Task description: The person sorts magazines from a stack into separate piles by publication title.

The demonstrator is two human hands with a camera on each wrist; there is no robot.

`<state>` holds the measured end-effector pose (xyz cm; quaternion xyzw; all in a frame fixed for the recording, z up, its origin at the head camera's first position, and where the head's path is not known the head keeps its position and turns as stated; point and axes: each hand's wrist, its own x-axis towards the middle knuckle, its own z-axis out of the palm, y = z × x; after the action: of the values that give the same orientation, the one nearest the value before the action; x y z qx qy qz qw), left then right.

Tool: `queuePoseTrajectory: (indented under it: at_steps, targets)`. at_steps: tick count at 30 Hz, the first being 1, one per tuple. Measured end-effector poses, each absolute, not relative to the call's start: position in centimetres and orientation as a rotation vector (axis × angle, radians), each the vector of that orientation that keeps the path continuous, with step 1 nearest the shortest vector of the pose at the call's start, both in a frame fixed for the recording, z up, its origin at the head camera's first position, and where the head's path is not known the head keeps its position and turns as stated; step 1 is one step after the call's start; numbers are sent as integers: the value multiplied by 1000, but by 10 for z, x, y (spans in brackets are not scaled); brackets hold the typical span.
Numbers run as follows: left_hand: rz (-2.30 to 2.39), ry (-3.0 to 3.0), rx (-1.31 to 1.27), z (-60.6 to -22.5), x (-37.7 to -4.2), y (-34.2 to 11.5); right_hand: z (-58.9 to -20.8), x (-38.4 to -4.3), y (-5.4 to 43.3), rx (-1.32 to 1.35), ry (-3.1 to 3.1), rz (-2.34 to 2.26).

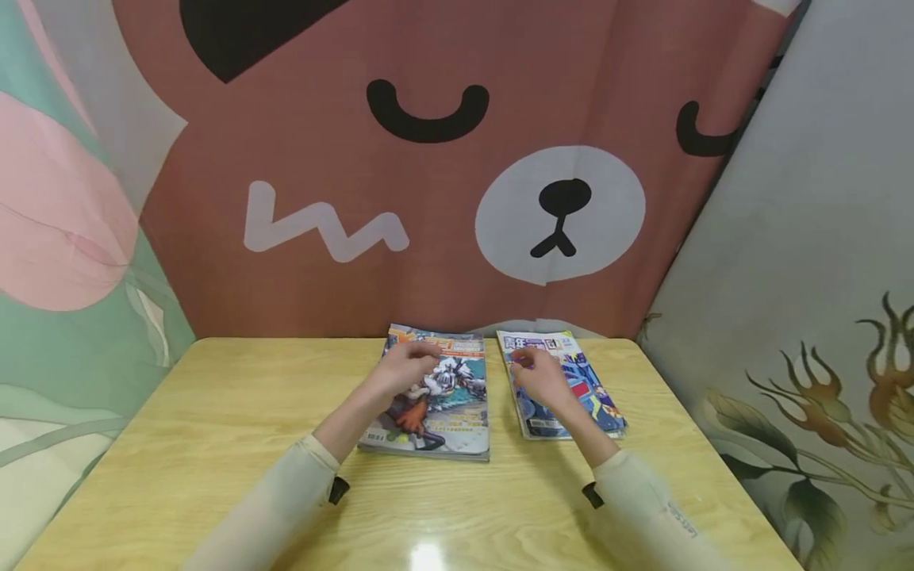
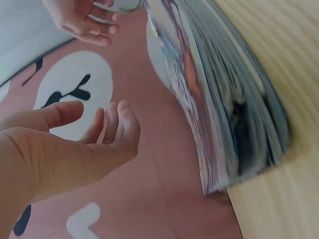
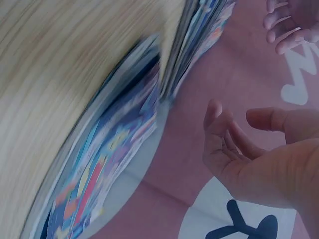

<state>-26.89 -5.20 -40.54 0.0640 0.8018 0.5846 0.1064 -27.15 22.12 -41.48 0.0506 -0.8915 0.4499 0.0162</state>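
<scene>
Over grey magazines (image 1: 455,400) and blue magazines (image 1: 587,388) on the surface (image 1: 236,428), left grip (image 1: 405,368) and right grip (image 1: 540,376) hang loosely parted, empty

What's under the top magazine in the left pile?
Layered edges of what look like more magazines show beneath the top magazine, resting on the wooden table. Their covers, and the wooden table directly beneath them, are hidden.

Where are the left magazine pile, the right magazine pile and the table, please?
Left magazine pile (image 1: 450,403), head view: middle of top cover.
Right magazine pile (image 1: 589,387), head view: right part of top cover.
Table (image 1: 221,428), head view: bare wood, left side.
</scene>
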Motion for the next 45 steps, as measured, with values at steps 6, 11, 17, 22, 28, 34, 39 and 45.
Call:
queuePoseTrajectory:
  at_steps: [6,11,17,22,28,34,39,45]
  targets:
    - [1714,2478,148,-403,-268,-71,-417,-266,202,131,-2786,1468]
    - [1672,2570,105,-408,-270,-98,-420,-263,192,147,-2878,1617]
    - [1610,2558,42,-418,-279,-125,-425,-261,190,116,-2910,1754]
    - [1573,2472,-22,-426,-283,-138,-429,-262,192,87,-2922,1841]
    - [1384,2475,0,-432,-281,-138,-437,-265,190,82,-2948,1852]
    - [1322,2501,4,-438,-282,-136,-444,-266,188,61,-2949,1801]
    - [1410,2436,-8,-441,-285,-138,-446,-267,189,64,-2971,1755]
    - [1555,2278,29,-444,-288,-143,-448,-267,190,76,-2995,1765]
